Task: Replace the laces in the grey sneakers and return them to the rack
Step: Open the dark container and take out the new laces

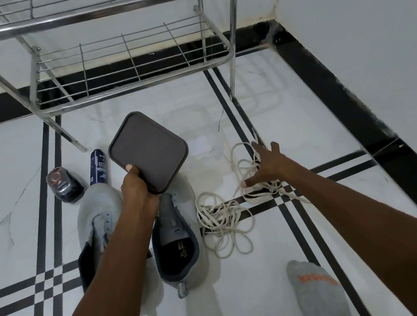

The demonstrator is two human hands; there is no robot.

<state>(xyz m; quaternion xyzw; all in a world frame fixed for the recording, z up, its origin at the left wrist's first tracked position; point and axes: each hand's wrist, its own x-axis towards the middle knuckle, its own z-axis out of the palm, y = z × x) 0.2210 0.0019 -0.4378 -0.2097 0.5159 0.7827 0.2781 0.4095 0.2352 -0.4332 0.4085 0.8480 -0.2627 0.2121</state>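
The grey sneakers (pixel 138 234) stand unlaced on the floor below the rack (pixel 128 70); the right hand (pixel 266 166), fingers spread, reaches onto the far heap of cream laces (pixel 259 177), and should, in my judgement, find one free end and draw a single lace clear rather than scoop the tangle. The left hand (pixel 138 190) grips a brown lidded box (pixel 149 152) by one corner (contents unseen). The left forearm hides part of the left shoe's eyelets, and whether the heaps are old or new laces cannot be told.
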